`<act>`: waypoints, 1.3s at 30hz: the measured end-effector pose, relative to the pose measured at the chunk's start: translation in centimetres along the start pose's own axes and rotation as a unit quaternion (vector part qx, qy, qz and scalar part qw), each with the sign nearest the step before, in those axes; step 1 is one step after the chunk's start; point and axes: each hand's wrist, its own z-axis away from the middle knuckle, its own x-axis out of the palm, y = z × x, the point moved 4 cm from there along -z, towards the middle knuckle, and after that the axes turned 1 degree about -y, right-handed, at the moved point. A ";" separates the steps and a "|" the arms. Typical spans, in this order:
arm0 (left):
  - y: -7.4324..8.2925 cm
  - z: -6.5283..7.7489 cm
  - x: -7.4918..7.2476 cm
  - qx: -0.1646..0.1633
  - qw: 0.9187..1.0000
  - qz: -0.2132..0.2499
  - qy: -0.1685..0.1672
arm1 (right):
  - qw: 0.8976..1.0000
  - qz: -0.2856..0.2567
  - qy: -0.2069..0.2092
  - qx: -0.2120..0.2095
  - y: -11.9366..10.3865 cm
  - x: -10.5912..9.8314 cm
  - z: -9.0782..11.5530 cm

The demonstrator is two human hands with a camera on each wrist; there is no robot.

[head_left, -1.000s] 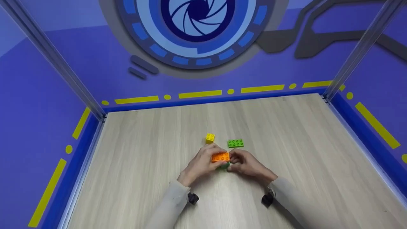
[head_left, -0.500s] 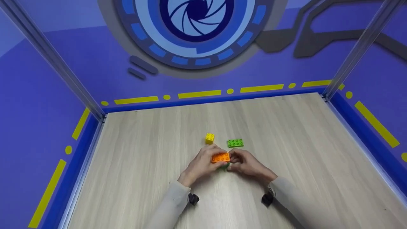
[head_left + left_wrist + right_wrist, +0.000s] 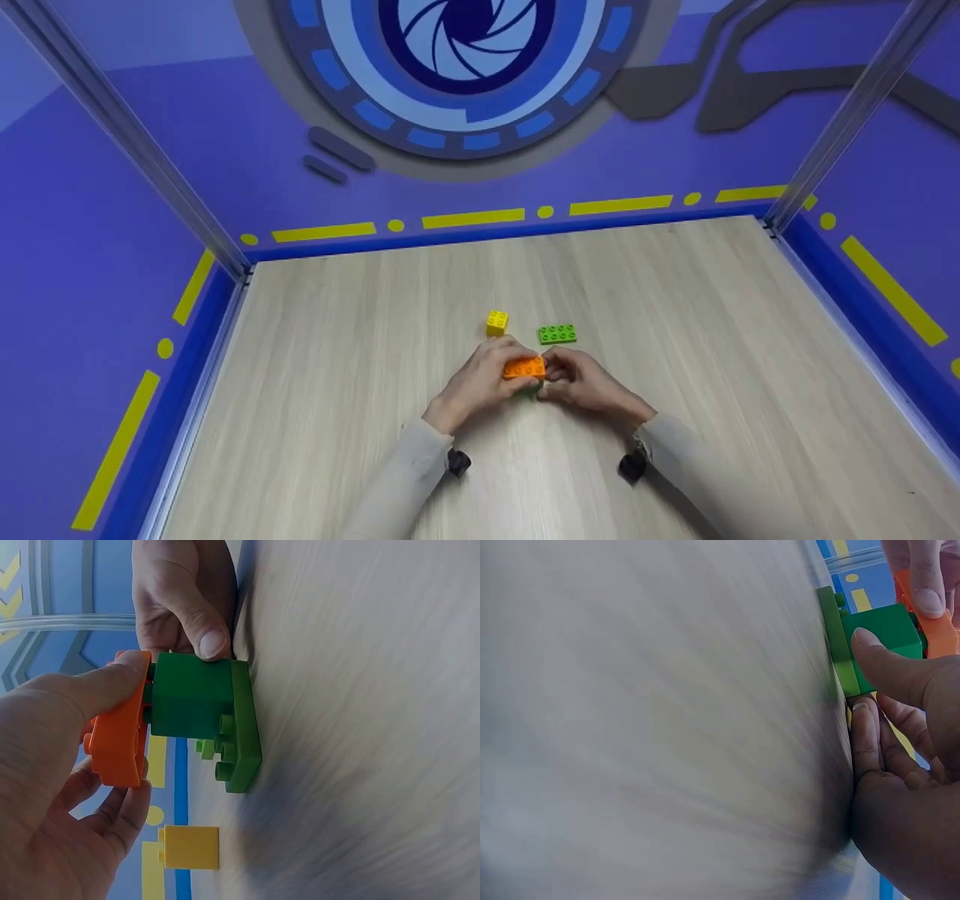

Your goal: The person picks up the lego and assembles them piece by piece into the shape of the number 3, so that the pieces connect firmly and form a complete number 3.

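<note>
My left hand pinches an orange toy building brick between thumb and fingers. Under it, in the left wrist view, is a dark green brick, which stands on one end of a flat light green brick lying on the table. Studs show in a narrow gap between orange and dark green, so those two are not pressed fully together. My right hand grips the dark green brick low down, its thumb on the near face in the right wrist view. From the head, the hands mostly cover the green pieces.
A yellow brick stands just beyond my left hand. Another flat light green brick lies beyond my right hand. The wooden table is bounded by blue-purple panels at the back and sides.
Both hands keep nearly the same place and hold on the bricks. The whole head view shifts by a few pixels; the loose bricks stay where they were on the table.
</note>
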 end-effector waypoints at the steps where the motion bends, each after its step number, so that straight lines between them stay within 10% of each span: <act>1: 0.0 0.0 0.0 0.000 1.000 -0.002 0.000 | 1.000 0.001 0.001 0.003 0.0 0.0 0.0; 39: -0.1 -0.2 -0.1 -0.004 1.000 -0.013 -0.001 | 1.000 -0.013 -0.004 -0.002 0.1 0.1 -0.2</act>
